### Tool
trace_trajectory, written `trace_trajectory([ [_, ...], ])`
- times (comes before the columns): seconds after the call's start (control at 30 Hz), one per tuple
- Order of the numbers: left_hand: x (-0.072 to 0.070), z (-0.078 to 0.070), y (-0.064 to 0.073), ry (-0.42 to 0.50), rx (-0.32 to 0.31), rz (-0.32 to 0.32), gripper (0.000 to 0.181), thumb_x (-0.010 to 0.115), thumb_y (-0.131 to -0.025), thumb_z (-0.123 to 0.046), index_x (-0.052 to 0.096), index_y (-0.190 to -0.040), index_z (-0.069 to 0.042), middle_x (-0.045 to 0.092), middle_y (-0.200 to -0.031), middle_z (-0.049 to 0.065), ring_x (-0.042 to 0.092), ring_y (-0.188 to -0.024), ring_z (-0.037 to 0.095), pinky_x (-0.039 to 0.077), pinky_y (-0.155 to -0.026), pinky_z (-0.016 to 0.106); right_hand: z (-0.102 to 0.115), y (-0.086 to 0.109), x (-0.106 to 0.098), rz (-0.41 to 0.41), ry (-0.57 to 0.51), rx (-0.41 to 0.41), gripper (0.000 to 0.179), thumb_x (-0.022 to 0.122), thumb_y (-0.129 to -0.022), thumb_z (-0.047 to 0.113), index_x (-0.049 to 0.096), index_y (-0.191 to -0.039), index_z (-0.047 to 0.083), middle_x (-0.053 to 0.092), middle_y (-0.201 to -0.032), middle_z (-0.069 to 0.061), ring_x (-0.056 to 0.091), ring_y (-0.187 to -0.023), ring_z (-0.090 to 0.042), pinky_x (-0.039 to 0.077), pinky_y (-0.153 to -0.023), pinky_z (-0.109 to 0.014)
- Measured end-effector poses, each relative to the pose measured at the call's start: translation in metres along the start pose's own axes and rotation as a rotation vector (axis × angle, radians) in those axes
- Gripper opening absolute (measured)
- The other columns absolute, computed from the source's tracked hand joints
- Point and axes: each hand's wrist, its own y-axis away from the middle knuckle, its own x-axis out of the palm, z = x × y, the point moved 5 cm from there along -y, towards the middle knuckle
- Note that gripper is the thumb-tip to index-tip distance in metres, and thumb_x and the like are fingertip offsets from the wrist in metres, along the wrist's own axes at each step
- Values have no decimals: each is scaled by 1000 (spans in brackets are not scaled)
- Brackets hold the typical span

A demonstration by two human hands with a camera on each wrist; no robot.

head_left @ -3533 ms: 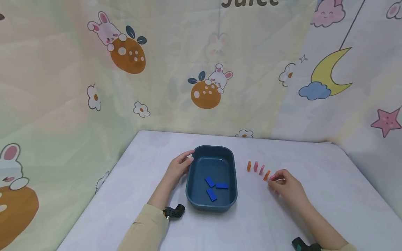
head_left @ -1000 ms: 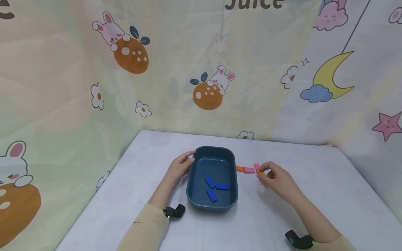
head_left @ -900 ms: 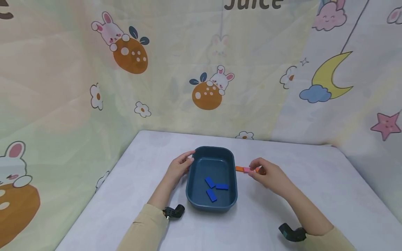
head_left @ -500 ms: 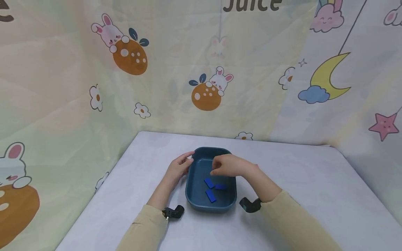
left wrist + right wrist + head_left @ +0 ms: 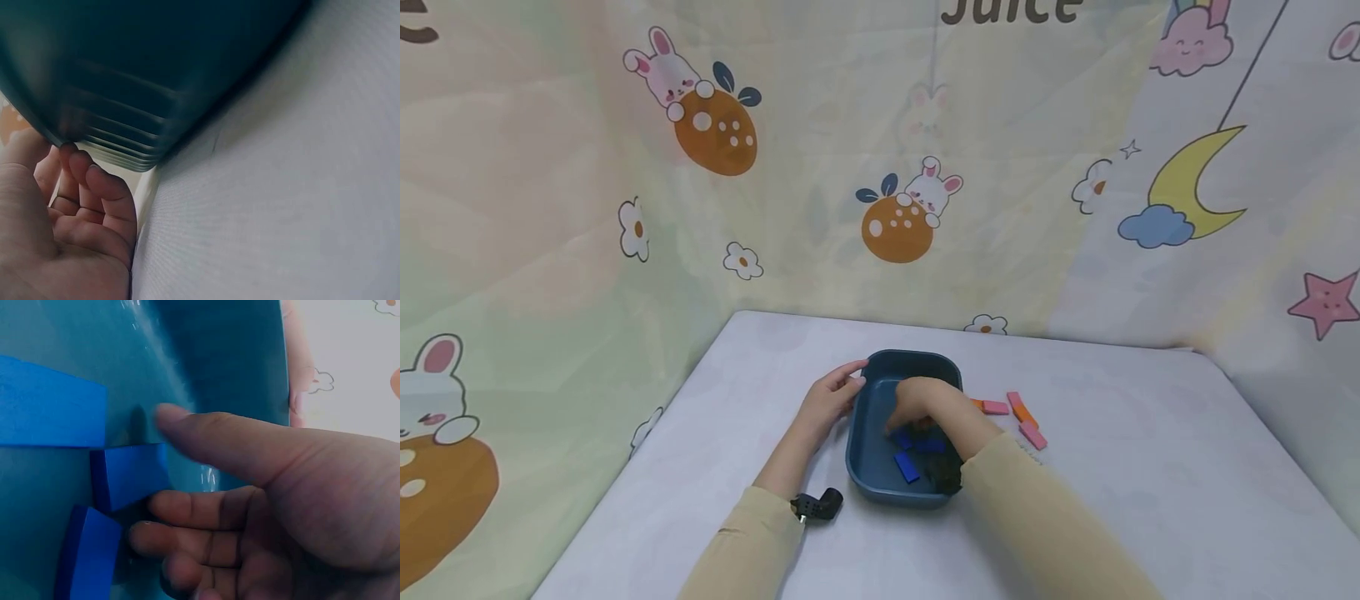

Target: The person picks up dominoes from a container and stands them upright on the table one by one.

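My left hand (image 5: 827,408) grips the left rim of a dark blue-green plastic tub (image 5: 867,475); in the left wrist view, the fingers (image 5: 112,194) curl at the rim. Inside the tub lie three blue dominoes, one of them (image 5: 906,467) nearer the front. My right hand (image 5: 921,402) reaches down into the tub over the other two. In the right wrist view its thumb and fingers stand apart on either side of the middle blue domino (image 5: 134,475), with a second (image 5: 50,406) and third (image 5: 90,556) close by. The fingers are loosely bent.
Right of the tub, orange and pink dominoes lie flat on the white table (image 5: 1150,467): a pink one (image 5: 996,407) near the tub, an orange one (image 5: 1022,411) and another pink one (image 5: 1033,435). A printed curtain (image 5: 820,208) hangs behind the table.
The standing row of orange and pink dominoes has fallen flat. My right hand has left them, moved left and gone down into the tub. The left hand has stayed at the rim.
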Motion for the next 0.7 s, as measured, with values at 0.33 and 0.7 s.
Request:
trace_trajectory([
  [0.33,1,0,-1,-11,2,2,41,68,-91,-47,63,-129,-36,60,-93,3,56,-78,18,50,-74,30,1,-3,2,14,-45,-45,22,74,-85,28,68,-71,12,52,-61,-1,49,-54,-17,40,-51,-28],
  [0.7,0,0,0,-29,-7,-12,45,68,-90,-48,62,-132,-33,60,-94,4,57,-80,19,51,-74,29,-19,30,-39,-261,-187,-197,16,72,-89,28,63,-94,15,63,-85,-2,61,-70,-19,53,-64,-30],
])
